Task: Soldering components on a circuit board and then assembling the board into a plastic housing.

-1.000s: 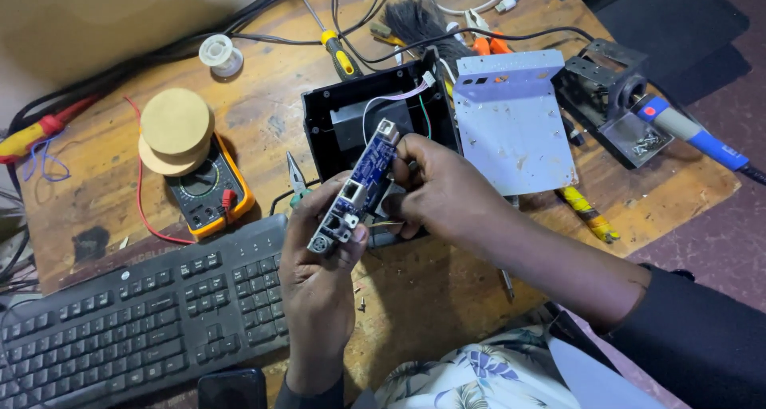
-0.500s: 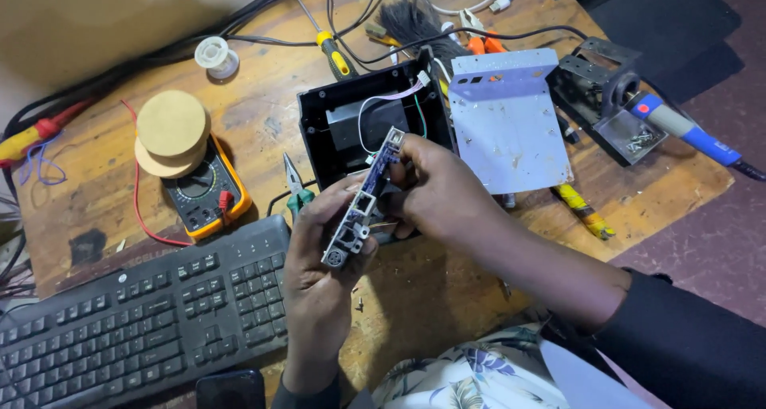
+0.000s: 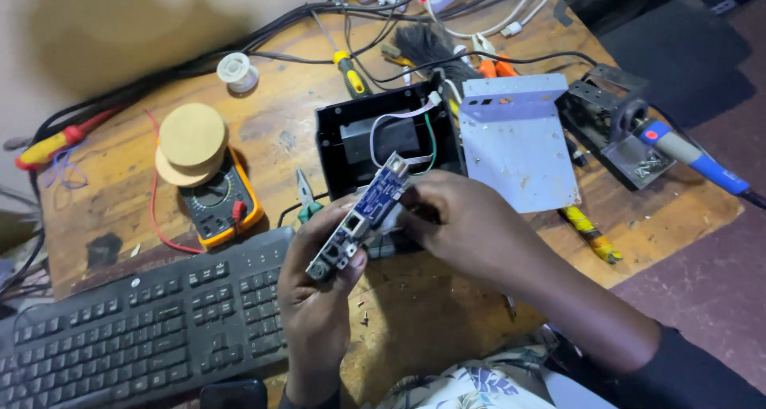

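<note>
My left hand point(image 3: 315, 289) grips the lower end of a narrow blue circuit board point(image 3: 359, 214) with metal ports, tilted on edge over the wooden bench. My right hand point(image 3: 467, 225) closes around the board's upper right side, fingers behind it. Just beyond the board sits an open black plastic case point(image 3: 335, 150) with a black block inside; white, green and black wires run from it toward the board.
A black keyboard point(image 3: 128, 333) lies at the lower left. A yellow multimeter point(image 3: 219, 201) carries two tan discs. A grey metal cover point(image 3: 519, 142), soldering iron point(image 3: 690, 155) with stand, screwdrivers, solder spool point(image 3: 238, 71), small pliers point(image 3: 306, 193) and tangled cables crowd the bench.
Both hands turned the board more on edge and brought it slightly lower and nearer. The view shifted a little; the bench items stayed put.
</note>
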